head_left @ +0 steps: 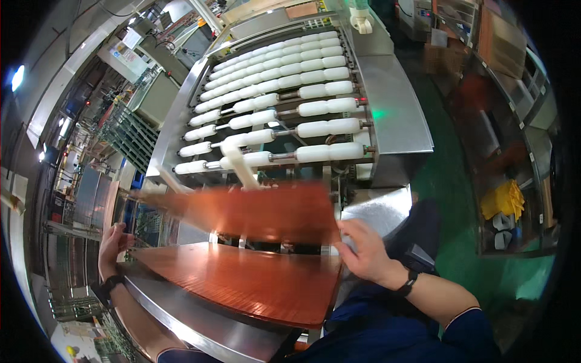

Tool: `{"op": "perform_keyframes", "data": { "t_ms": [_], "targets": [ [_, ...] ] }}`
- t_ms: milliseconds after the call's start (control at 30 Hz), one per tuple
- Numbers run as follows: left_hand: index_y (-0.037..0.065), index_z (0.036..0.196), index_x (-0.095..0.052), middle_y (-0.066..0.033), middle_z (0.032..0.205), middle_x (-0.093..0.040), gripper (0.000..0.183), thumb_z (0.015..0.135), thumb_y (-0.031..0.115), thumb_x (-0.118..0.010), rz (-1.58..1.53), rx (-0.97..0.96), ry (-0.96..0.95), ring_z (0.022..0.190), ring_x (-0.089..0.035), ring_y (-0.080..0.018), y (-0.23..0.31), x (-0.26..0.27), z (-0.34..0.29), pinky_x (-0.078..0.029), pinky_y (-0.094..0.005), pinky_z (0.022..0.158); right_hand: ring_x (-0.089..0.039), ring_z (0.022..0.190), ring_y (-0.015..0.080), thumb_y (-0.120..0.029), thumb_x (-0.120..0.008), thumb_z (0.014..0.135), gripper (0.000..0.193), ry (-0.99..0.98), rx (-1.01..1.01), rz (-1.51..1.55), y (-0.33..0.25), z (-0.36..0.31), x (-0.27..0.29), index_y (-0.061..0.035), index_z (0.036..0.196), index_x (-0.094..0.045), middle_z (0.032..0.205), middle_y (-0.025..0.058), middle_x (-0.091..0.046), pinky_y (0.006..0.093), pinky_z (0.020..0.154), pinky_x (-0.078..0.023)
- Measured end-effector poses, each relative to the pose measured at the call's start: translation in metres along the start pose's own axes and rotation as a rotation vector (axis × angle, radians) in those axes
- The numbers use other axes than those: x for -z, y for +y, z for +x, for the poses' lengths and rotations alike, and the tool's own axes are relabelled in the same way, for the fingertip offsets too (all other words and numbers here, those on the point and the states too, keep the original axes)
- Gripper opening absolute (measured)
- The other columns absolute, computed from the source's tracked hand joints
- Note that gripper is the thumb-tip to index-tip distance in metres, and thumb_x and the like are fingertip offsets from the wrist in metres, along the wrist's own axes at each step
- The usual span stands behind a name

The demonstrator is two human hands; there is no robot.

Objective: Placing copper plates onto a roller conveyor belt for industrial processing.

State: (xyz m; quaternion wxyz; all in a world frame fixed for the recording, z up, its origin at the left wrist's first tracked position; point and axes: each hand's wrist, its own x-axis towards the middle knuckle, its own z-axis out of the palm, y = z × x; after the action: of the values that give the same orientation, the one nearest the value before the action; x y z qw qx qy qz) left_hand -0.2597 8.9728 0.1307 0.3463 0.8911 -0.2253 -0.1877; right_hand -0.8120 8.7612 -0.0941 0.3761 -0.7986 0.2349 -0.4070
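A reddish copper-coloured sheet (266, 215) is raised and tilted in front of the rollers, blurred by motion. My right hand (365, 249) grips its right edge, fingers above and thumb below. Beneath it, more copper-coloured sheets (254, 281) lie in a flat pile with a shiny, faintly lined top. My left hand (114, 244) is raised beside the pile's left corner, its fingers apart and loosely bent. No sheet shows between those fingers. The raised sheet's blurred left end lies above and beyond this hand.
A conveyor of white rollers (327, 127) stretches ahead, with a steel side cover (396, 109) on its right. The pile rests by a steel bench (212, 314). Green wire racks (124, 136) stand at left; shelving at right holds a yellow bag (503, 199).
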Motion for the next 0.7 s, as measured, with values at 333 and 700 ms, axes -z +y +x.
{"op": "perform_keyframes", "data": {
  "t_ms": [333, 700],
  "targets": [
    [0.001, 0.117, -0.065, -0.0053, 0.085, -0.068, 0.034, 0.099, 0.03, -0.062, 0.165, 0.0, -0.13, 0.076, -0.07, -0.0154, -0.016, 0.014, 0.019, -0.056, -0.029, 0.066, -0.063, 0.11, 0.0328, -0.045, -0.073, 0.09, 0.053, -0.393, -0.056, 0.493, -0.078, 0.006, 0.023, -0.0009, 0.119, -0.065, 0.118, 0.0166, -0.065, 0.0403, 0.095, -0.05],
    [0.0, 0.121, -0.065, -0.0102, 0.092, -0.072, 0.039, 0.098, 0.031, -0.063, 0.245, 0.015, -0.09, 0.079, -0.071, -0.0174, -0.001, 0.006, 0.007, -0.058, -0.0318, 0.071, -0.065, 0.103, 0.0224, -0.026, -0.076, 0.09, 0.032, -0.39, -0.232, 0.523, -0.104, 0.027, 0.039, -0.0018, 0.11, -0.07, 0.112, 0.0122, -0.067, 0.0324, 0.087, -0.052]
  ]
}}
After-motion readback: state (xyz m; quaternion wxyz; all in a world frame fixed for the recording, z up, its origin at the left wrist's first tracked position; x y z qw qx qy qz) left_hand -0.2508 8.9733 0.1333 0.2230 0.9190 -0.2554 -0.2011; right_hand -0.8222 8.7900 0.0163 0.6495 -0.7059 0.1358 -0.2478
